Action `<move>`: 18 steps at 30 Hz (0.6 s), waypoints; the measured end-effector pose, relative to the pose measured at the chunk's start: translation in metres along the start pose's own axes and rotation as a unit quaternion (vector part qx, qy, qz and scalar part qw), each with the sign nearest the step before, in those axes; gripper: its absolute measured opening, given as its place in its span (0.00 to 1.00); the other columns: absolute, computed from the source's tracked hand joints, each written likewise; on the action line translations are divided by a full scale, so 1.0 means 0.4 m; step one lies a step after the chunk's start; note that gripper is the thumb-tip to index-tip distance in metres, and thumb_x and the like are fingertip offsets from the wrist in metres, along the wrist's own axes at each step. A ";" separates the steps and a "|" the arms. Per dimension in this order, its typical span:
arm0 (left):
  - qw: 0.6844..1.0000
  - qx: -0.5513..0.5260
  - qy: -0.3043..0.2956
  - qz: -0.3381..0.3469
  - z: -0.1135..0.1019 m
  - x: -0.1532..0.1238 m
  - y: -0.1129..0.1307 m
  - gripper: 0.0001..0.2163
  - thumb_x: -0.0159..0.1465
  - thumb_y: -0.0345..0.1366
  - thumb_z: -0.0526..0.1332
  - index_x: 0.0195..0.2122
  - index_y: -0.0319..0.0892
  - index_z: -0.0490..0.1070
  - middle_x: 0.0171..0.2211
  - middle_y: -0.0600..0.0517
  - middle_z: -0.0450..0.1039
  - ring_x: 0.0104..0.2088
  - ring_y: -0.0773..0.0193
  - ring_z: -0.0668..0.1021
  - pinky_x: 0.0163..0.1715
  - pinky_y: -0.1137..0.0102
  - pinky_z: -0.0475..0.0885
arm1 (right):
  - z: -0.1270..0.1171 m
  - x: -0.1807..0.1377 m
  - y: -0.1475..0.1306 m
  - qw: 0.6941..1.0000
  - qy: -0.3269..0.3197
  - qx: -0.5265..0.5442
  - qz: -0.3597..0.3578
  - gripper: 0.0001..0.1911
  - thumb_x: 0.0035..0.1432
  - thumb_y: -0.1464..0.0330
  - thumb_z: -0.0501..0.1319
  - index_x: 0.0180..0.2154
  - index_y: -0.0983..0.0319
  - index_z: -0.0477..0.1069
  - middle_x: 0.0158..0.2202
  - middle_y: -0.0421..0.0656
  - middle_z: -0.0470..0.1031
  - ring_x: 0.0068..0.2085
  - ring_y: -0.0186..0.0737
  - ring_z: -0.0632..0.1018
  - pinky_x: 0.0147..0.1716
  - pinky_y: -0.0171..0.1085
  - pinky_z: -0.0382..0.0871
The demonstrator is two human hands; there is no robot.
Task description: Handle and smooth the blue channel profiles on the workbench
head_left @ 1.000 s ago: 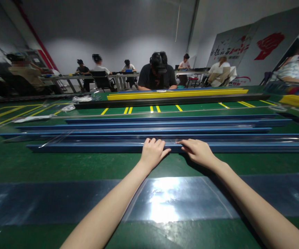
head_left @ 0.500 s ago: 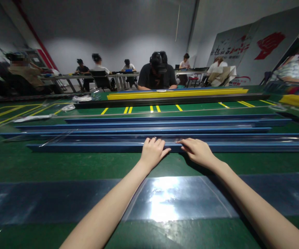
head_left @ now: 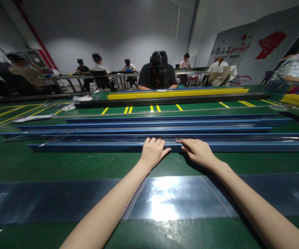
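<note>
A long blue channel strip [head_left: 87,148] lies across the green table in front of me, with clear plastic film [head_left: 128,139] along its inside. My left hand [head_left: 153,151] is hooked over its near wall, fingers inside the channel and thumb along the front. Just to the right, my right hand [head_left: 197,151] bends over the same wall, with its index fingertip at the film inside. Its other fingertips are partly hidden. Under my forearms a wide clear plastic sheet [head_left: 61,199] lies flat and reflects the light.
More blue channels [head_left: 175,120] lie parallel behind. Farther off are a black strip [head_left: 165,100] and a yellow strip [head_left: 177,93]. Crumpled plastic [head_left: 83,98] sits back left, a yellow tray [head_left: 298,100] at right. A person [head_left: 157,72] sits opposite; others work farther back.
</note>
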State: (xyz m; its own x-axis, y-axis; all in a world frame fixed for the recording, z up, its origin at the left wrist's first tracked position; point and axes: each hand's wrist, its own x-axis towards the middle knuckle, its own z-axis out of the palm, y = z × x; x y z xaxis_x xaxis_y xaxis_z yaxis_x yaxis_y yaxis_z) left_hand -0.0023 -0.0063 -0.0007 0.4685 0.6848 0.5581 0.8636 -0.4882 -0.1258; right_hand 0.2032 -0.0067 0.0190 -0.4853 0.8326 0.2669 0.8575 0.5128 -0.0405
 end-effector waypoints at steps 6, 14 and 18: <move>1.000 0.000 -0.005 -0.003 -0.002 0.000 0.000 0.16 0.62 0.48 0.52 0.30 0.40 0.68 0.29 0.49 0.73 0.33 0.59 0.71 0.33 0.65 0.57 | 0.008 -0.001 0.004 1.000 0.008 -0.004 -0.003 0.19 0.59 0.67 0.47 0.50 0.60 0.64 0.49 0.45 0.71 0.47 0.40 0.73 0.42 0.38 0.64; 1.000 0.005 -0.011 -0.007 -0.007 0.001 0.003 0.15 0.61 0.48 0.53 0.30 0.40 0.68 0.29 0.49 0.73 0.32 0.60 0.71 0.33 0.66 0.56 | 0.016 -0.002 0.009 1.000 0.024 -0.002 -0.020 0.19 0.59 0.67 0.47 0.51 0.62 0.64 0.50 0.47 0.70 0.48 0.40 0.71 0.43 0.39 0.64; 1.000 0.011 -0.004 -0.010 -0.007 0.000 0.004 0.15 0.61 0.48 0.53 0.32 0.40 0.67 0.29 0.49 0.73 0.32 0.59 0.71 0.33 0.66 0.56 | 0.018 -0.002 0.008 0.999 0.031 0.000 -0.016 0.19 0.59 0.67 0.47 0.51 0.62 0.64 0.49 0.47 0.71 0.48 0.40 0.72 0.42 0.38 0.63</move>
State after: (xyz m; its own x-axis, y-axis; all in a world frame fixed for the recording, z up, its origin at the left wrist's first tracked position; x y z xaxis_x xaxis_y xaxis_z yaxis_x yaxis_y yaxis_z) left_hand -0.0011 -0.0085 0.0013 0.4526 0.6991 0.5536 0.8767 -0.4623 -0.1329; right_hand 0.2052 -0.0042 0.0116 -0.5013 0.8007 0.3279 0.8414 0.5395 -0.0312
